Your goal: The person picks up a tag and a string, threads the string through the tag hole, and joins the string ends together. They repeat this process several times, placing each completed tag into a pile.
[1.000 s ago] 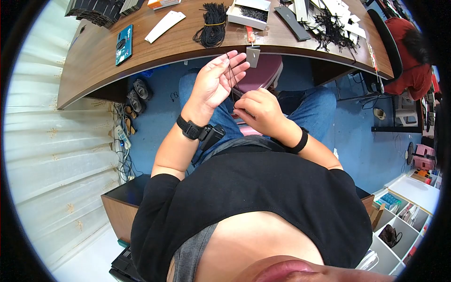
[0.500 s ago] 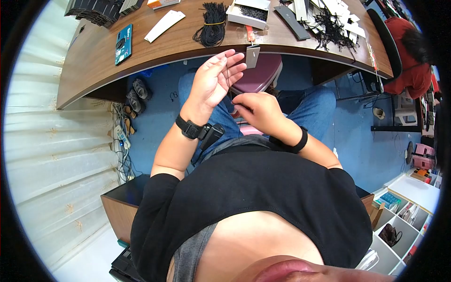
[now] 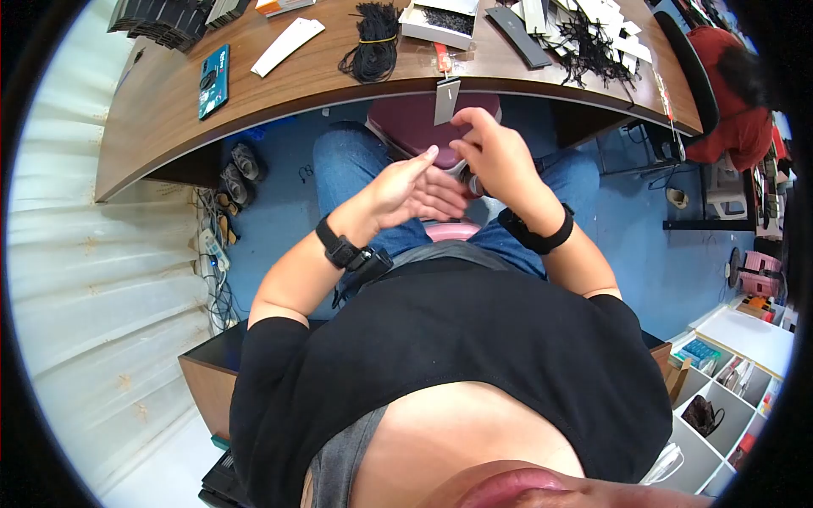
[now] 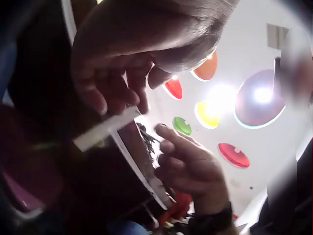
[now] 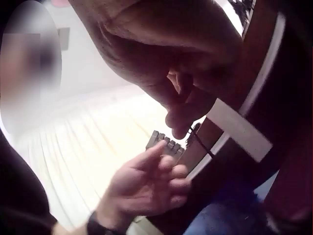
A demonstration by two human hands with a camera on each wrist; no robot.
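Observation:
My left hand (image 3: 413, 193) is held over the lap, palm showing and fingers extended, with nothing seen in it. Just right of it and a little higher, my right hand (image 3: 501, 157) has curled fingers. In the right wrist view, a thin black cord (image 5: 203, 144) runs from the pinched fingertips of that hand. A grey tag (image 3: 446, 100) hangs at the desk's front edge from a red-and-clear strip (image 3: 442, 57), close above both hands. The same tag (image 4: 107, 129) overlaps the left fingertips in the left wrist view.
On the desk (image 3: 288, 102) lie a bundle of black cords (image 3: 371, 46), a white box (image 3: 439, 24) of small black pieces, a dark tag (image 3: 518, 38), and a pile of white tags (image 3: 605, 42) with black cords. A purple stool (image 3: 411, 127) stands under the desk edge.
The left hand has dropped away from the tag, and the cord looped over its fingers is off them. The right hand has risen and moved right, nearer the tag.

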